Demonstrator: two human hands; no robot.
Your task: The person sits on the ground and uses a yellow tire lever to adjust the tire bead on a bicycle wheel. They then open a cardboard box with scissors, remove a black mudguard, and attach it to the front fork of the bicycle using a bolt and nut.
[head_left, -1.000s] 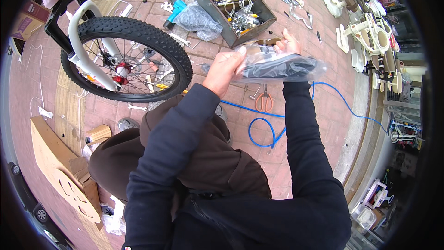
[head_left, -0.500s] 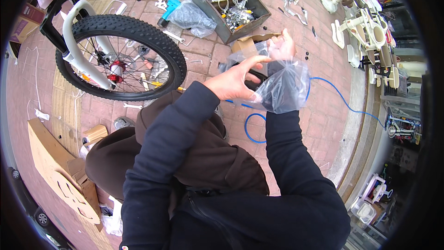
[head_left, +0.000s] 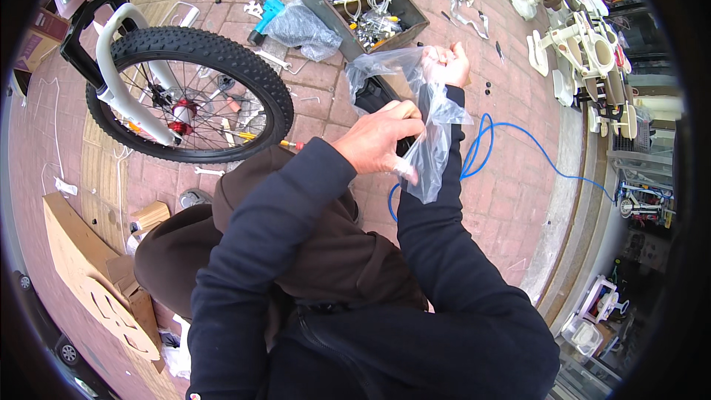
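A clear plastic bag [head_left: 438,130] is stretched between my two hands, partly over my right sleeve. My left hand [head_left: 381,137] is closed, pinching a fold of the bag between thumb and fingers. Farther off, my right hand [head_left: 446,65] is curled shut at the bag's far edge, the film running up to its fingers. A black object [head_left: 374,93] shows in and behind the film beyond my left hand; its kind cannot be made out. A brown cardboard piece [head_left: 398,86] lies beside it, partly hidden by the film.
A bicycle wheel [head_left: 278,100] in a white fork [head_left: 133,104] stands at left. Beyond my hands are an open metal toolbox [head_left: 412,27], a blue power tool [head_left: 268,16] and bubble wrap [head_left: 305,30]. A blue hose [head_left: 529,135] runs right. Cardboard [head_left: 92,267] lies near left.
My left hand has shifted slightly and closed from a wide grip to a pinch on the bag. The bag has collapsed and stretched out; my right fingers have curled in.
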